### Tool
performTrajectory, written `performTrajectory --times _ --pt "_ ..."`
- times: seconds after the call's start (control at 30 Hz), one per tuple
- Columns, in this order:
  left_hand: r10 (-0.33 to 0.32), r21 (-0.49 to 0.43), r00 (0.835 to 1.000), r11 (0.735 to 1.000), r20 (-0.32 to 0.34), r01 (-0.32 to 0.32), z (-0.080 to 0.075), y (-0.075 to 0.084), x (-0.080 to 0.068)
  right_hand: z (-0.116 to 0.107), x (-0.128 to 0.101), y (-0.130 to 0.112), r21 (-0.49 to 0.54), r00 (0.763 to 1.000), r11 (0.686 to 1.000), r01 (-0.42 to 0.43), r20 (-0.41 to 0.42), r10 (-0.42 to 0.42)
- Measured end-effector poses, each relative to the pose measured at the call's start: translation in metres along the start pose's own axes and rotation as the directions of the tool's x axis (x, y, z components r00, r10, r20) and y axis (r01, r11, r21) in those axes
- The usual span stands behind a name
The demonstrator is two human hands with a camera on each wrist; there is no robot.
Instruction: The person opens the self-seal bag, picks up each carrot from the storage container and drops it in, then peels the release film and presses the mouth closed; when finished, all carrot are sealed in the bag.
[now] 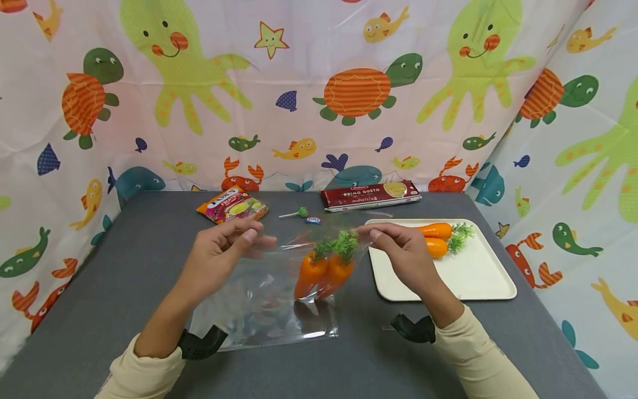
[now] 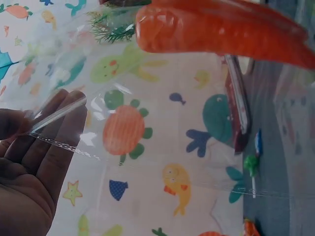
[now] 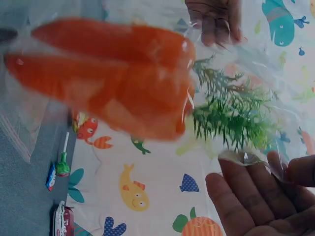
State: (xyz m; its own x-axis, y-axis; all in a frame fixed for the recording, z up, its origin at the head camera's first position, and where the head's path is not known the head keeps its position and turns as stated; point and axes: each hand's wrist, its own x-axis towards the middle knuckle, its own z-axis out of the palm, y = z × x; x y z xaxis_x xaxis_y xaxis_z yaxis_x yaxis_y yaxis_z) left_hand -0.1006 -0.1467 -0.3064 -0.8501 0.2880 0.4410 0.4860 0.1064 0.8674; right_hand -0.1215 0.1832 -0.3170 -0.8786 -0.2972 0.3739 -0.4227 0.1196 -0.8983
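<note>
A clear plastic bag [image 1: 259,310] hangs between both hands over the dark table. Inside it, toward its right side, are two orange carrots [image 1: 313,274] with green leafy tops, tops upward. The left hand [image 1: 221,249] pinches the bag's upper left edge between thumb and fingers; the left wrist view shows the film at its thumb [image 2: 12,123]. At the upper right edge, the right hand [image 1: 401,249] pinches the film beside the carrot tops, also seen in the right wrist view, where the carrots [image 3: 123,83] fill the upper left.
On the right, a cream tray [image 1: 399,282] bears two more carrots [image 1: 436,247]. Toward the back lie a spaghetti pack [image 1: 371,196], an orange snack bag [image 1: 234,205], a green lollipop [image 1: 302,212] and a small blue wrapped sweet [image 1: 313,220]. A patterned curtain [image 1: 279,72] closes off the back.
</note>
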Motion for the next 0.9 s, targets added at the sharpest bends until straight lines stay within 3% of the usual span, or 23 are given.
performTrajectory --times 0.3,0.53,0.9 --pt "-0.016 -0.123 1.000 0.992 0.025 0.019 0.010 -0.005 0.002 -0.003 -0.001 -0.005 0.072 0.998 0.997 0.022 -0.054 -0.018" --pt "-0.048 -0.105 0.999 0.993 0.026 0.050 0.013 -0.003 0.004 -0.006 -0.001 -0.007 0.068 0.999 0.997 0.034 -0.037 -0.031" --pt "-0.035 -0.064 0.999 0.997 0.019 0.036 0.015 -0.005 0.002 -0.013 -0.004 -0.004 -0.042 0.998 0.998 0.052 -0.020 -0.053"
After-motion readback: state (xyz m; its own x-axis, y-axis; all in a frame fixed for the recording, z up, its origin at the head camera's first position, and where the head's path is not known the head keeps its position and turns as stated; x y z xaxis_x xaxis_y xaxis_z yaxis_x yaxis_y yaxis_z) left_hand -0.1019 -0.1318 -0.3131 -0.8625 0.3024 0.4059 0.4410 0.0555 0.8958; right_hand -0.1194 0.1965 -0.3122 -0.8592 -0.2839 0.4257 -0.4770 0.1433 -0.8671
